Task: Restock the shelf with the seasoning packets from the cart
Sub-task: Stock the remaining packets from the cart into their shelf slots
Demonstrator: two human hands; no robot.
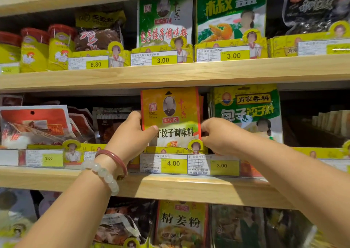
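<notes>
Your two bare forearms reach up from the bottom corners toward the middle shelf [170, 183]. On your left wrist sit a red bangle [115, 158] and a pale bead bracelet [103, 173]. Your left hand [130, 134] grips the left edge of an upright orange seasoning packet [170, 115], thumb pressed across its front, fingers hidden behind. Your right hand [217, 136] is curled at the packet's right edge; its fingertips are hidden, so whether it pinches the packet cannot be told. The packet's bottom is cut off behind the yellow price strip [170, 150]. Below it a price tag [173, 163] reads 4.00; the neighbouring tag [221, 166] reads 3.00. Smaller print is blurred.
</notes>
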